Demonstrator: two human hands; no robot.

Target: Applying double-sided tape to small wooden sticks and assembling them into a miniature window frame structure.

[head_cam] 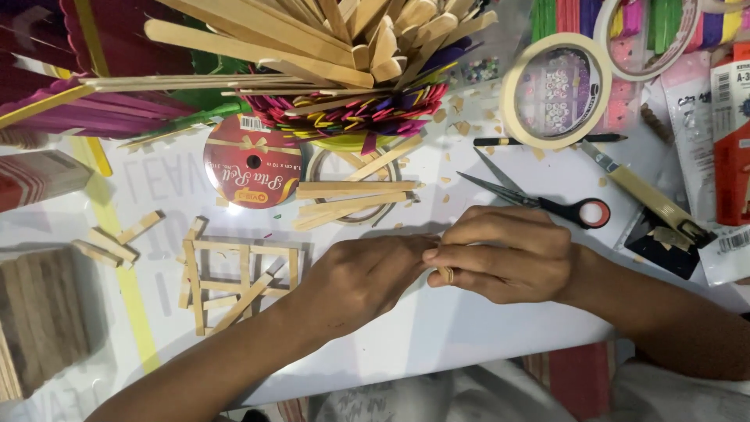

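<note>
A small wooden stick piece [445, 273] is being pinched at the middle of the white table [437, 328], its end showing under the curled fingers of the right hand [504, 254]. The left hand [363, 277] is being pressed against it, fingers closed. A stick frame [234, 281] is lying just left; scissors [547, 203] are lying behind.

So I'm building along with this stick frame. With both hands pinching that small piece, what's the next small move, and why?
Probably carry the small wooden piece, pinched between left hand and right hand, left to the stick frame. The frame lies flat beside the left hand, looking unfinished.
</note>
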